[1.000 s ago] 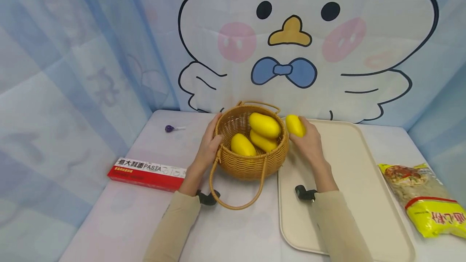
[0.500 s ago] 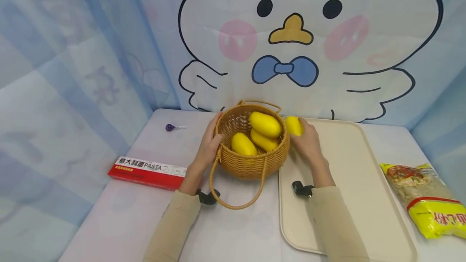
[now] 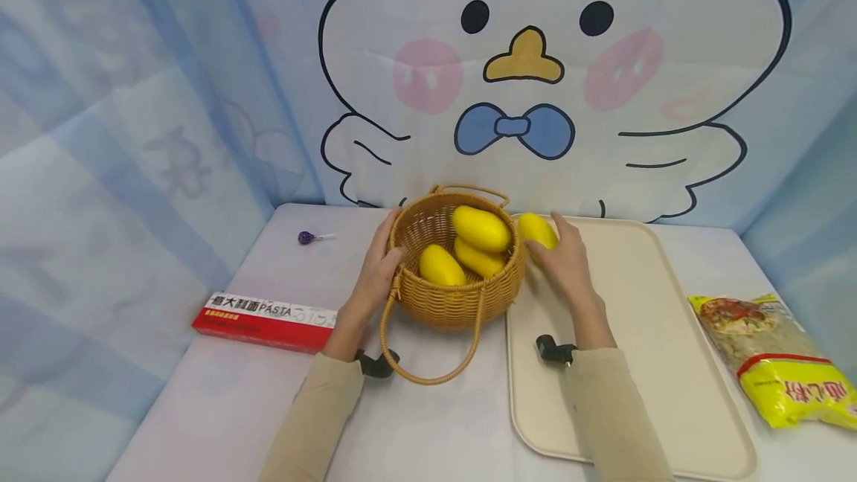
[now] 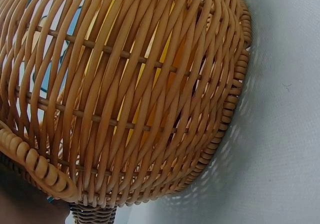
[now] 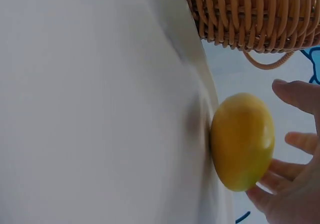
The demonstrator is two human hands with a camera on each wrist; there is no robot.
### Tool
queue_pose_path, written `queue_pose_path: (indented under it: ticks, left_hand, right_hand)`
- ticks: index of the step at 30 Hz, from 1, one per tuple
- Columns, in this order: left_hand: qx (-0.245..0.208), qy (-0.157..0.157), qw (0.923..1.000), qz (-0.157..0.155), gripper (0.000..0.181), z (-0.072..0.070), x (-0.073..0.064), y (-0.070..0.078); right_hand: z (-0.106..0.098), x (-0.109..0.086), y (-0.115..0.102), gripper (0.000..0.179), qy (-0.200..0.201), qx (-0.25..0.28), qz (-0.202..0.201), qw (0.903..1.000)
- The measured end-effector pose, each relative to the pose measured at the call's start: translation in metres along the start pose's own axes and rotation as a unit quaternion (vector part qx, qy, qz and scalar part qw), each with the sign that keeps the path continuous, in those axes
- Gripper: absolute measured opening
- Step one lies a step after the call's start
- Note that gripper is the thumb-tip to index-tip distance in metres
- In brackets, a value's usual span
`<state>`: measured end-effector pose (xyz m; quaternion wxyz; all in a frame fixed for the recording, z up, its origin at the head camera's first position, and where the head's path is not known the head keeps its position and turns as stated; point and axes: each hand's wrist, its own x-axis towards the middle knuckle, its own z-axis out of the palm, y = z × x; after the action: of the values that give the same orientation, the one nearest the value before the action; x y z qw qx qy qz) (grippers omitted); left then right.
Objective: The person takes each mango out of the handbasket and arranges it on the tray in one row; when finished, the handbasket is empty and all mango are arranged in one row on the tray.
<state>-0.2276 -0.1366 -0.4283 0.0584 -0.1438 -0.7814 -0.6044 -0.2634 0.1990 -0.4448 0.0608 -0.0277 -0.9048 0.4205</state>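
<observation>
One yellow fruit (image 3: 538, 230) lies just right of the wicker basket (image 3: 462, 309), close by the right hand (image 3: 566, 257), which is spread with its thumb toward the basket, while the left hand (image 3: 377, 270) grips the basket's left rim and three more yellow fruits (image 3: 480, 229) sit inside it.

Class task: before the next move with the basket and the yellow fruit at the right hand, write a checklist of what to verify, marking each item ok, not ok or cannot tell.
1. Left hand holding the basket by its side: ok.
2. Near handle hanging outside the opening: ok.
3. Three fruits inside the basket: ok.
4. Right hand closed round the yellow fruit: not ok; its thumb stands apart.
5. Yellow fruit lying steady at the tray's far-left corner: cannot tell.
</observation>
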Motion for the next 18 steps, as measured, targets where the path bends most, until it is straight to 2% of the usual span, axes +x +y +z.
queue_pose_path:
  ticks: [4, 8, 18]
  left_hand:
    - [0.001, -0.008, 0.9999, -0.008, 0.070, -0.002, -0.006, 0.019]
    - [0.005, -0.012, 0.9999, -0.004, 0.070, -0.004, -0.011, 0.036]
    - [0.004, -0.013, 0.9999, 0.003, 0.069, -0.004, -0.012, 0.036]
  right_hand:
    - [-0.004, -0.003, -0.006, 0.077, 0.018, -0.005, -0.016, 0.9997]
    - [-0.008, -0.006, -0.015, 0.073, 0.032, -0.001, -0.040, 0.9987]
    - [-0.013, -0.012, -0.035, 0.065, 0.058, 0.028, -0.097, 0.9932]
